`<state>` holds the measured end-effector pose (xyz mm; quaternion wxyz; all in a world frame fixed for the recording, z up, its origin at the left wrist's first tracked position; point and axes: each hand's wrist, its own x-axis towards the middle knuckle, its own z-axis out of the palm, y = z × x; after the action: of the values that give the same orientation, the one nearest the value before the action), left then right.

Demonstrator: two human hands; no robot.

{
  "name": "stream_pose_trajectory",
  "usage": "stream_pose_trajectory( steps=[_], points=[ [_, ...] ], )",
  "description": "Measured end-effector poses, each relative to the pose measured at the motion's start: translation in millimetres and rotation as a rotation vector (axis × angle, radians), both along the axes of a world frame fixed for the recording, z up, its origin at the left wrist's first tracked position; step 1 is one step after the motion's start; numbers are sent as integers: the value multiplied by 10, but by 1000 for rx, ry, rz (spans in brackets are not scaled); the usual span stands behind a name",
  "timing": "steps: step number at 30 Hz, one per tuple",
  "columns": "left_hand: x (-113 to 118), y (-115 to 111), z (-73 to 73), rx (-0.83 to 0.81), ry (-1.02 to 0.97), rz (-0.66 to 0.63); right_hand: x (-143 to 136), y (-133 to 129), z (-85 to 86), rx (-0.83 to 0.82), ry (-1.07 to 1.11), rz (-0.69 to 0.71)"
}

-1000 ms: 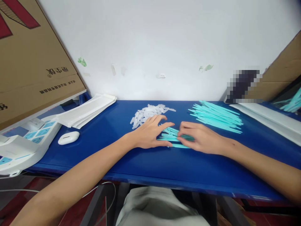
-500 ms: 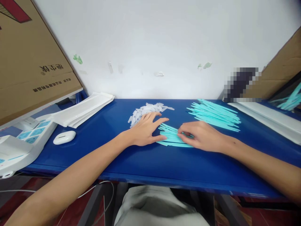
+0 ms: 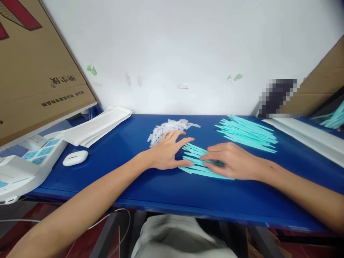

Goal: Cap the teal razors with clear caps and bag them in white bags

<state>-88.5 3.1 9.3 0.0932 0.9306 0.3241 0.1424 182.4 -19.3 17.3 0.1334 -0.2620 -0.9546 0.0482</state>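
Note:
Slim turquoise sticks with notched ends, shaped like eyebrow razors (image 3: 197, 168), lie fanned side by side on the blue table (image 3: 161, 190). My left hand (image 3: 168, 150) is open, palm down, its thumb tip at the left ends of these razors and its fingers beside a heap of small whitish plastic sleeves (image 3: 172, 125). Over the middle of the fanned razors is my right hand (image 3: 228, 159), with index finger and thumb a little apart and the fingertips touching the razors. Its palm hides their right ends.
Another pile of turquoise razors (image 3: 249, 134) lies at the back right. White trays (image 3: 96, 125) and a power strip (image 3: 43, 154) are on the left, with a white earbud case (image 3: 75, 158) in front. Cardboard boxes (image 3: 40, 71) flank the table, and a wall stands behind.
The razors under my right hand have spread apart toward the table's front edge. My right finger and thumb have opened slightly. My left hand has stayed almost in place.

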Motion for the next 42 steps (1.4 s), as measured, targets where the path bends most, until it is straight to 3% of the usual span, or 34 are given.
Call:
stream_pose_trajectory(
  steps=[6, 21, 34, 42],
  points=[
    [-16, 6, 9, 50, 15, 4, -34, -40, 28, 1, 38, 29],
    [-12, 42, 14, 129, -26, -45, 50, 42, -3, 61, -30, -74],
    [-18, 16, 63, 165, -19, -147, 75, 7, 13, 28, -38, 16],
    [-11, 28, 57, 176, -4, -103, 87, 73, -20, 50, -39, -116]
  ],
)
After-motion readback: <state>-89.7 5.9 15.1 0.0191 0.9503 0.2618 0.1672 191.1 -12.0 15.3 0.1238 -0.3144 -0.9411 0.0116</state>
